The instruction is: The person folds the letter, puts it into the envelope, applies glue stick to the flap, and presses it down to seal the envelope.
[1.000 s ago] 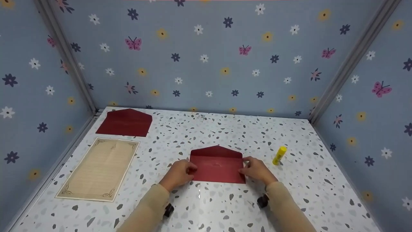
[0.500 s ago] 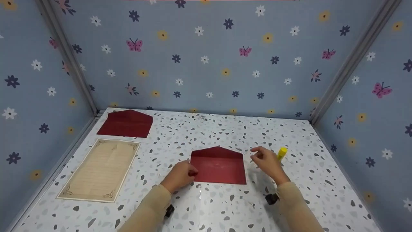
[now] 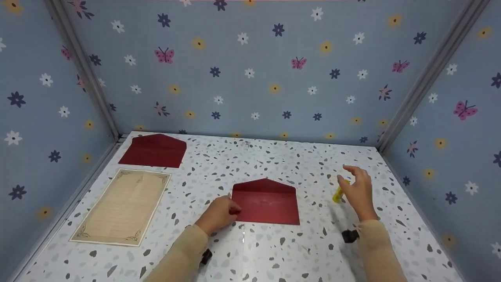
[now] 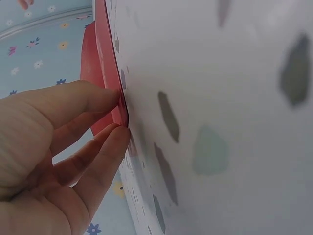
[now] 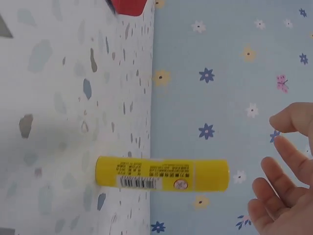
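In the head view, a red envelope point(image 3: 266, 205) lies at the front middle of the table with its pointed flap folded out to the back. My left hand point(image 3: 219, 214) holds its left edge; the left wrist view has thumb and fingers point(image 4: 105, 147) pinching the corner close to the tabletop. An upright yellow glue stick point(image 5: 161, 174) stands on the table to the right. Over it hovers my right hand point(image 3: 358, 194), thumb and fingers spread apart with nothing between them. In the right wrist view a gap separates the fingertips from the glue stick's cap.
A second red envelope point(image 3: 154, 150) lies at the back left. In front of it is a beige sheet of lined paper point(image 3: 121, 207) with ornate corners. Flower-patterned walls point(image 3: 250, 70) enclose the speckled table point(image 3: 274, 254) at the back and both sides.
My right hand has let go of the envelope's right edge and moved right, up to the glue stick. The left hand has stayed on the envelope.
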Demonstrator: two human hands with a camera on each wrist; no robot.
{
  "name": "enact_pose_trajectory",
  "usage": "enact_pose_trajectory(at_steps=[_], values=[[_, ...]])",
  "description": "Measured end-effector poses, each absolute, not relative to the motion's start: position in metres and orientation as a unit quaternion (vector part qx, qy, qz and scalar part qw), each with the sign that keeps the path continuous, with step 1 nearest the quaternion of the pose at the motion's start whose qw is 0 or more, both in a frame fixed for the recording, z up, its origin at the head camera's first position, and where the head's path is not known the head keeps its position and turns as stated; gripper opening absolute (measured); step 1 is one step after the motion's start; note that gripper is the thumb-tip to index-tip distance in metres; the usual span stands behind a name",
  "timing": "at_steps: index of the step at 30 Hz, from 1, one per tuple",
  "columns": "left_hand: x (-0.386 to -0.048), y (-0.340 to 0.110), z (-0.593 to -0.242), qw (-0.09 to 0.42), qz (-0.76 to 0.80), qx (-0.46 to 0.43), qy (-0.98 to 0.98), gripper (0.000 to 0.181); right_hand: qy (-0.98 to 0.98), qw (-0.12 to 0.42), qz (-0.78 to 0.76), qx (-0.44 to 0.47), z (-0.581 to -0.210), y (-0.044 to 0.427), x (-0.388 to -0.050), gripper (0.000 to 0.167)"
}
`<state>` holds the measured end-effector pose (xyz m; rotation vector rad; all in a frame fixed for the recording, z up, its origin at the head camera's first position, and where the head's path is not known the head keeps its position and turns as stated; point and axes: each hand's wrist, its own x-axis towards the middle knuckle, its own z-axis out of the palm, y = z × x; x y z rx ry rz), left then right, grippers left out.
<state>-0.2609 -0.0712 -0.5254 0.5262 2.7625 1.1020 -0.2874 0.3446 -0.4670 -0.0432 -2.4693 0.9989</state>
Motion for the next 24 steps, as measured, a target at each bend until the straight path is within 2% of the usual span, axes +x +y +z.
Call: enact_pose_trajectory(at_steps=[3, 6, 9, 11, 14, 18, 24], values=[[-0.262, -0.071, -0.527, 0.061, 0.366, 0.174, 0.912, 0.02, -0.903, 0.176, 0.391, -0.045, -0.471, 0.355, -0.288, 0.058], [-0.262, -0.072, -0.527, 0.061, 0.367, 0.176, 0.911, 0.02, -0.902, 0.087, 0.415, -0.083, -0.476, 0.363, -0.288, 0.079], [-0.262, -0.072, -0.527, 0.063, 0.367, 0.174, 0.912, 0.02, -0.897, 0.008, 0.43, -0.106, -0.482, 0.369, -0.289, 0.092], [-0.262, -0.071, -0.526, 0.058, 0.368, 0.178, 0.911, 0.02, -0.89, -0.031, 0.44, -0.113, -0.487, 0.372, -0.289, 0.092], [-0.262, -0.071, -0.526, 0.051, 0.368, 0.184, 0.91, 0.02, -0.885, -0.066, 0.445, -0.122, -0.492, 0.375, -0.289, 0.083], [-0.261, -0.071, -0.526, 0.051, 0.367, 0.184, 0.91, 0.02, -0.886, -0.07, 0.442, -0.122, -0.497, 0.377, -0.29, 0.068], [-0.261, -0.071, -0.525, 0.055, 0.368, 0.181, 0.91, 0.019, -0.882, -0.067, 0.448, -0.129, -0.5, 0.378, -0.292, 0.06]])
